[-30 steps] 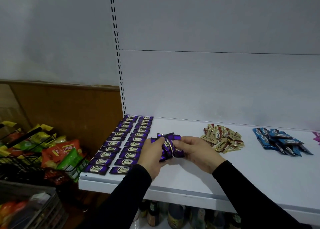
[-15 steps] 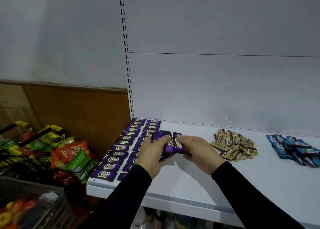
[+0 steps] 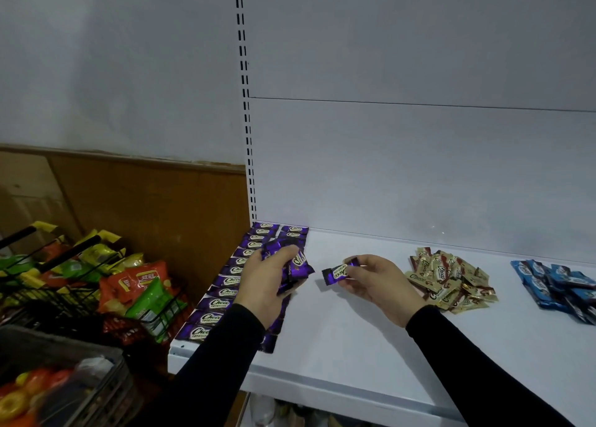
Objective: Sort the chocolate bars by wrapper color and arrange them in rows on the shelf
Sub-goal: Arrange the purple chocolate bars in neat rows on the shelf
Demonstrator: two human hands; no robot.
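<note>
My left hand (image 3: 269,279) curls round a bunch of purple bars (image 3: 296,265), held over the rows (image 3: 225,292) at the left end of the shelf (image 3: 354,339). My right hand (image 3: 375,279) pinches one purple bar (image 3: 337,273) between thumb and fingers, just above the shelf. Half a second ago both hands met on the one bunch; now they are apart and the single bar is free of it. The wrappers are glossy foil, flat oblongs with crimped ends. To the right lie a loose gold heap (image 3: 451,279) and, farther right, a blue heap (image 3: 558,284), on smooth white metal.
</note>
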